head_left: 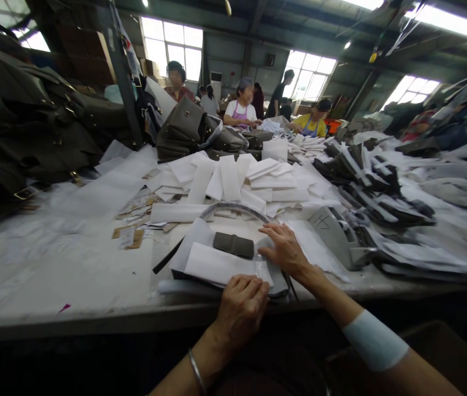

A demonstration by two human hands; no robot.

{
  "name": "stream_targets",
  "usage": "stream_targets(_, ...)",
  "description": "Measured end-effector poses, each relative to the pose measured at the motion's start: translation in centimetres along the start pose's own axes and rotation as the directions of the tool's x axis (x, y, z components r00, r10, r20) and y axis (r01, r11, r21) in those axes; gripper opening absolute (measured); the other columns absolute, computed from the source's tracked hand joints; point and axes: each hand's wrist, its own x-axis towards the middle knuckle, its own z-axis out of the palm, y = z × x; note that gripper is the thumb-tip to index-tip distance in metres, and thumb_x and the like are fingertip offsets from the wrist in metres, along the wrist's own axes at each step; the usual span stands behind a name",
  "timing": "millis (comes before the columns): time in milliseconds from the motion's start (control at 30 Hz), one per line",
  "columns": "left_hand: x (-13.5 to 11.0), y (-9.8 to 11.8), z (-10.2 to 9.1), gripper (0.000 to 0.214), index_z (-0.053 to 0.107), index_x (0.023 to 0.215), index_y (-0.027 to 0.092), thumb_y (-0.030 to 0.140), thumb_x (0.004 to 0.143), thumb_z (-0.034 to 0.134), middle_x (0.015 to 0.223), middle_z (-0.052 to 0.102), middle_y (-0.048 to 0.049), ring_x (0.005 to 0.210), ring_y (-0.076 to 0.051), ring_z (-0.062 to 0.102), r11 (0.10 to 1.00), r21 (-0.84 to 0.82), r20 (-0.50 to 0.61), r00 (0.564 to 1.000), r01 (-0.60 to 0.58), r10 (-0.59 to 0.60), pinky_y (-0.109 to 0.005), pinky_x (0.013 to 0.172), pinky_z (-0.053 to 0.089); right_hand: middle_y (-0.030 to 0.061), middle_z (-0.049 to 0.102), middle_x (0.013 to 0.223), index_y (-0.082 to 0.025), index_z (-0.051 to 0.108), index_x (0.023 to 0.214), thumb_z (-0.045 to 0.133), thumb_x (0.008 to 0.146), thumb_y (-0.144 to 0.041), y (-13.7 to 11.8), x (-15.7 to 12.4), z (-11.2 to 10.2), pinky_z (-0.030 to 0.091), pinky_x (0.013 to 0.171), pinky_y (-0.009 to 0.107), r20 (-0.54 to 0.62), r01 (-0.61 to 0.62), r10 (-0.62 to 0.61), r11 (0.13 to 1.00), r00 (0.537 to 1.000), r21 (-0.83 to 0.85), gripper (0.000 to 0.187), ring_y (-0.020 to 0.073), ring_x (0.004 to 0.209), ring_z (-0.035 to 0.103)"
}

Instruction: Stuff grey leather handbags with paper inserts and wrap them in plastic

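Note:
In front of me a dark bag lies flat, its wrapped curved handle [237, 207] arching away at the back. White foam sheet [220, 265] covers its near part, and a small dark grey folded piece [233, 245], perhaps a wallet or flap, rests on top. My left hand [243, 302] is closed, its bent fingers pressed together at the near edge of the foam sheet; the fingertips are partly hidden. Over the bag's right side is my right hand [286, 250], thumb and fingers apart, near the handle's right end. Shiny clear film [263, 270] shows between the hands.
A grey tape dispenser [334, 236] stands to the right, before stacked dark pieces with white strips [375, 181]. Loose white foam sheets [229, 179] pile up behind the bag. Brown tags [134, 237] lie left. Dark bags [31, 121] are heaped far left; people work across the table.

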Motion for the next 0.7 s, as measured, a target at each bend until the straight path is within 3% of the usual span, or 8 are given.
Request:
stream_targets(100, -0.1, 0.0, 0.3, 0.019, 0.063, 0.108, 0.017, 0.020, 0.094, 0.050, 0.094, 0.069, -0.0066, 0.089, -0.021, 0.063, 1.000, 0.012, 0.006, 1.000, 0.004, -0.004, -0.038, 0.079, 0.048, 0.0083, 0.068, 0.117, -0.022, 0.065, 0.112, 0.066, 0.087, -0.025, -3.1, -1.8, -1.1, 0.047, 0.103, 0.047, -0.051, 0.044, -0.036, 0.982, 0.998, 0.182, 0.025, 0.0259, 0.114, 0.061)
stream_targets(200, -0.4, -0.1, 0.9, 0.020, 0.064, 0.091, 0.015, 0.017, 0.094, 0.045, 0.080, 0.066, -0.0069, 0.080, -0.020, 0.063, 0.999, 0.039, -0.092, 0.995, -0.029, 0.032, -0.037, 0.076, 0.050, 0.0079, 0.066, 0.120, -0.022, 0.064, 0.117, 0.053, 0.096, -0.023, -6.3, -4.6, -1.1, 0.053, 0.096, 0.035, -0.021, 0.089, -0.087, 0.935, 0.996, 0.343, 0.023, 0.0204, 0.114, 0.062)
stream_targets(267, -0.6, -0.3, 1.0, 0.022, 0.065, 0.088, 0.013, 0.015, 0.095, 0.043, 0.079, 0.067, -0.0085, 0.084, -0.021, 0.064, 0.994, 0.082, -0.139, 0.986, -0.076, 0.087, -0.037, 0.082, 0.052, 0.0091, 0.065, 0.124, -0.021, 0.061, 0.123, 0.045, 0.099, -0.022, -7.4, -6.3, -0.4, 0.052, 0.099, 0.035, -0.058, 0.143, -0.131, 0.931, 0.990, 0.335, 0.028, 0.0193, 0.116, 0.061)
stream_targets(333, -0.8, -0.9, 0.3, 0.024, 0.065, 0.099, 0.009, 0.015, 0.096, 0.042, 0.091, 0.069, -0.0119, 0.097, -0.022, 0.064, 0.983, 0.127, -0.092, 0.986, -0.130, 0.142, -0.037, 0.093, 0.051, 0.0114, 0.064, 0.127, -0.018, 0.058, 0.128, 0.042, 0.101, -0.025, -7.7, -7.4, 0.5, 0.052, 0.100, 0.037, -0.116, 0.205, -0.179, 0.942, 0.977, 0.267, 0.032, 0.0209, 0.118, 0.061)
stream_targets(433, -1.2, -2.8, -3.0, 0.031, 0.060, 0.121, 0.008, 0.021, 0.098, 0.044, 0.117, 0.067, -0.0130, 0.117, -0.022, 0.058, 0.963, 0.205, 0.046, 0.984, -0.177, 0.172, -0.040, 0.109, 0.042, 0.0158, 0.062, 0.130, -0.013, 0.051, 0.136, 0.050, 0.098, -0.038, -7.3, -8.1, 1.5, 0.051, 0.100, 0.045, -0.140, 0.301, -0.283, 0.945, 0.949, 0.127, 0.045, 0.0268, 0.121, 0.058)
stream_targets(533, -1.9, -5.6, -7.7, 0.038, 0.055, 0.133, 0.017, 0.025, 0.096, 0.051, 0.132, 0.062, -0.0085, 0.127, -0.026, 0.052, 0.933, 0.330, 0.123, 0.986, -0.145, 0.109, -0.050, 0.114, 0.033, 0.0163, 0.059, 0.136, -0.012, 0.047, 0.141, 0.054, 0.095, -0.029, -6.6, -7.9, 2.0, 0.047, 0.105, 0.048, -0.093, 0.373, -0.372, 0.928, 0.924, -0.010, 0.050, 0.0289, 0.127, 0.054)
stream_targets(633, -2.7, -7.7, -11.1, 0.039, 0.055, 0.133, 0.020, 0.024, 0.095, 0.054, 0.134, 0.061, -0.0075, 0.129, -0.028, 0.051, 0.913, 0.403, 0.110, 0.994, -0.066, 0.024, -0.052, 0.111, 0.037, 0.0148, 0.056, 0.140, -0.013, 0.047, 0.141, 0.051, 0.090, -0.012, -5.1, -6.9, 2.4, 0.046, 0.107, 0.047, -0.053, 0.415, -0.419, 0.907, 0.906, -0.070, 0.052, 0.0273, 0.130, 0.051)
stream_targets(700, -2.9, -8.0, -11.7, 0.035, 0.058, 0.129, 0.019, 0.027, 0.095, 0.055, 0.130, 0.064, -0.0083, 0.125, -0.027, 0.054, 0.921, 0.389, 0.070, 0.997, -0.012, -0.016, -0.046, 0.103, 0.045, 0.0149, 0.058, 0.137, -0.011, 0.050, 0.138, 0.054, 0.086, -0.010, -3.6, -5.7, 2.3, 0.047, 0.105, 0.046, -0.018, 0.444, -0.446, 0.894, 0.895, -0.065, 0.052, 0.0274, 0.128, 0.053)
